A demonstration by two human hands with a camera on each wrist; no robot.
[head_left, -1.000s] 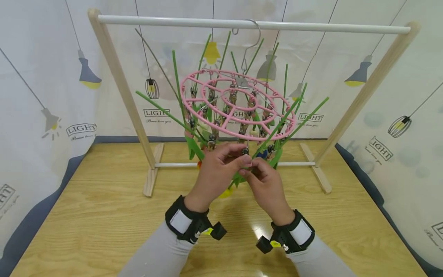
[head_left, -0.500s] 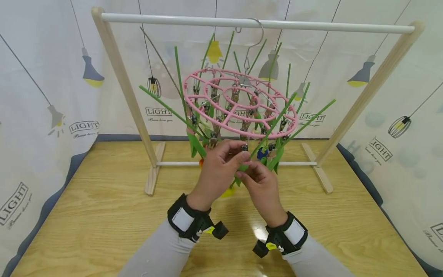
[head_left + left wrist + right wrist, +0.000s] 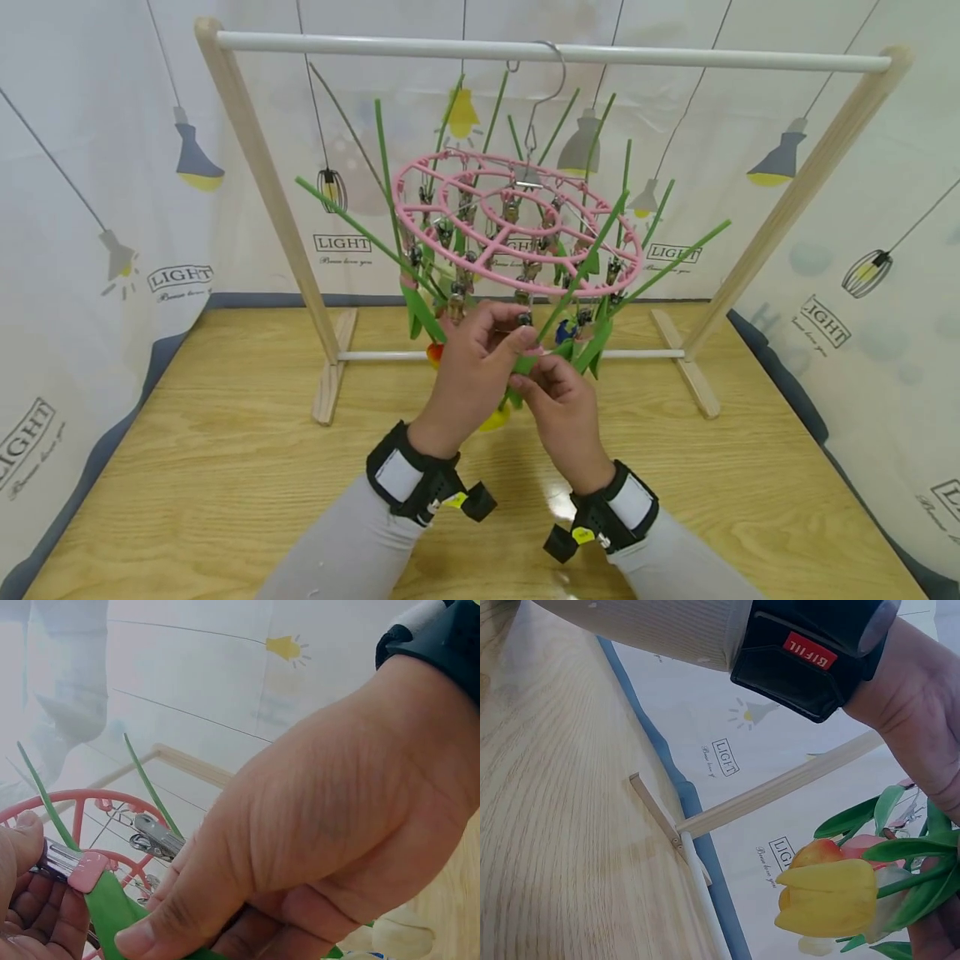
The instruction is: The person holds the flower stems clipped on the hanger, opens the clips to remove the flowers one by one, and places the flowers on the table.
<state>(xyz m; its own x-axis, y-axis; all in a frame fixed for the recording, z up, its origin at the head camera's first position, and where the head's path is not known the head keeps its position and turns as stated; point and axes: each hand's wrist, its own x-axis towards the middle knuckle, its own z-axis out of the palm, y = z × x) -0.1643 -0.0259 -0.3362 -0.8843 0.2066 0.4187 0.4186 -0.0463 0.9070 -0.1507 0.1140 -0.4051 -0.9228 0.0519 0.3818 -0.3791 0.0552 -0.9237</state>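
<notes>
An artificial tulip with a yellow bloom (image 3: 829, 896) hangs head down at the front of a pink round clip hanger (image 3: 487, 265), its green stem (image 3: 592, 254) rising past the rim. My left hand (image 3: 471, 371) pinches the handles of a metal clip (image 3: 66, 859), whose pink pads overlap the tulip's green leaf (image 3: 112, 907) in the left wrist view. Just below, my right hand (image 3: 566, 408) pinches the tulip by its greenery between thumb and fingers. Part of the stem is hidden behind both hands.
The hanger's hook (image 3: 561, 71) hangs on the white rail (image 3: 375, 45) of a wooden stand (image 3: 262, 183). Several other tulips hang head down around it, among them a red-orange bloom (image 3: 434, 354) and a blue one (image 3: 566, 331). The table (image 3: 225, 483) lies beneath.
My right hand has shifted slightly left, and the tulip's stem has swung up and to the left. My left hand stays at the clip.
</notes>
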